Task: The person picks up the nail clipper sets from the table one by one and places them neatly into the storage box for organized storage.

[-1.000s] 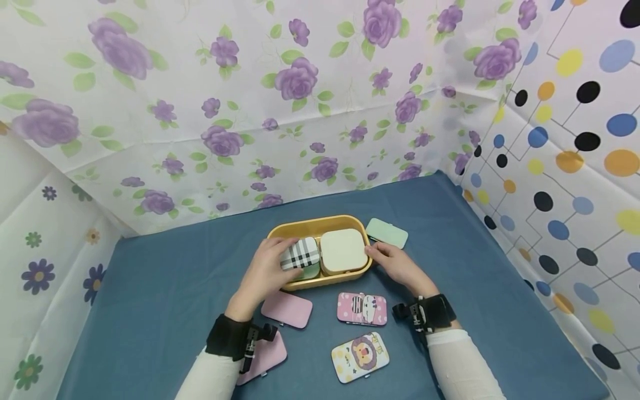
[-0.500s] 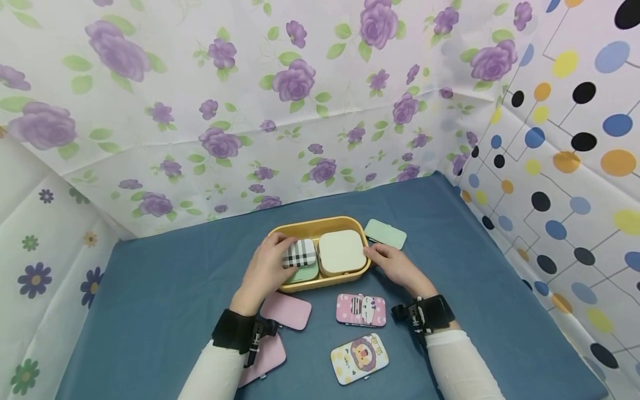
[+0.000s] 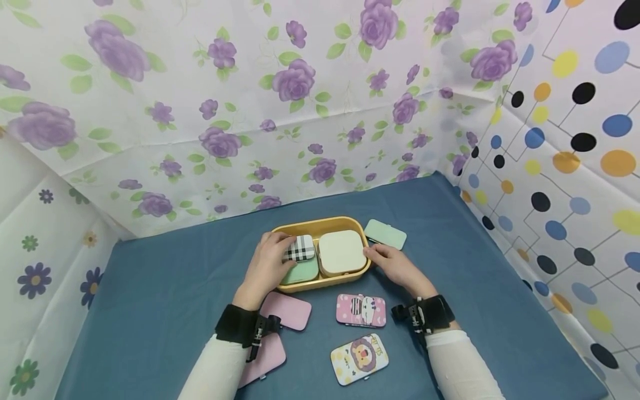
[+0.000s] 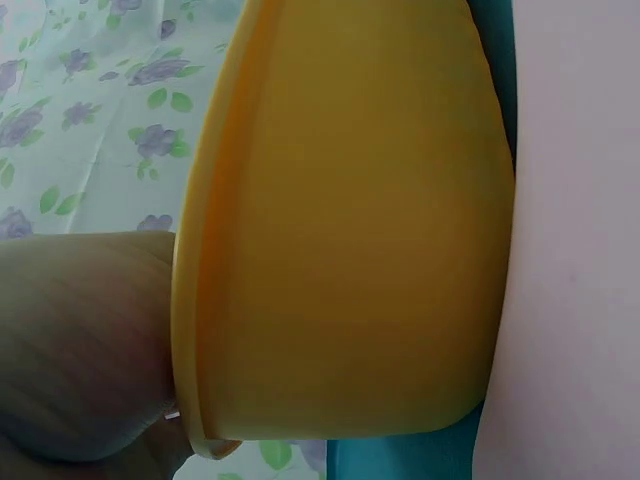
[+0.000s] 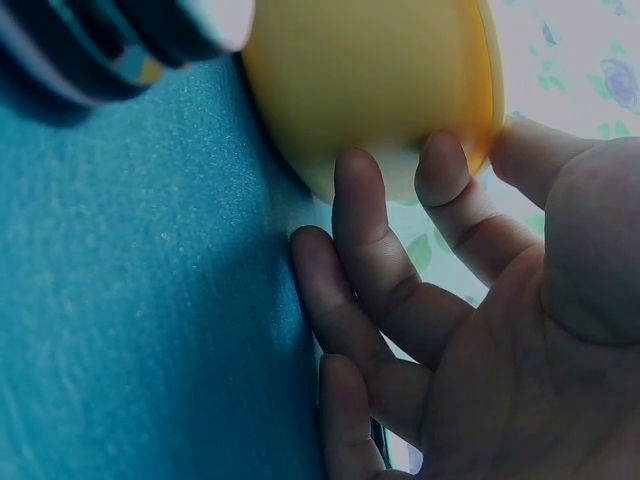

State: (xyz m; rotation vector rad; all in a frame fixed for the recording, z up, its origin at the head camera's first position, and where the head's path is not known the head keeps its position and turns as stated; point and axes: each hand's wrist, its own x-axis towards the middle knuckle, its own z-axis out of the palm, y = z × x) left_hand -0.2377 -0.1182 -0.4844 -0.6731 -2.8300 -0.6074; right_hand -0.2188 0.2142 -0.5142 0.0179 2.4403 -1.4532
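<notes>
Currently, the yellow bin (image 3: 315, 228) stands on the blue-covered worktop (image 3: 160, 300) and serves as the reference for all positions below. The left hand (image 3: 266, 262) reaches over the left end of the bin; its grip pinches the black-and-white checked tin (image 3: 303, 248) between thumb and fingers. The checked tin is located inside the bin's outline, at the left half, above the rear part of a green tin (image 3: 304, 272). Contact between these two tins cannot be determined. A cream tin (image 3: 342, 251) occupies the right half of the bin.

The right hand (image 3: 398, 266) is positioned at the right end of the bin; its grip pinches the rim between thumb and index finger, with the middle fingertip against the outer wall.

A mint case (image 3: 386, 234) lies just beside the right end of the bin. In front of the bin, left side: a plain pink tin (image 3: 287, 311), followed by a second pink tin (image 3: 270, 355), partly covered by the left wrist camera (image 3: 262, 329). In front, right side: a cat-print tin (image 3: 361, 310), followed by a lion-print tin (image 3: 360, 359).
</notes>
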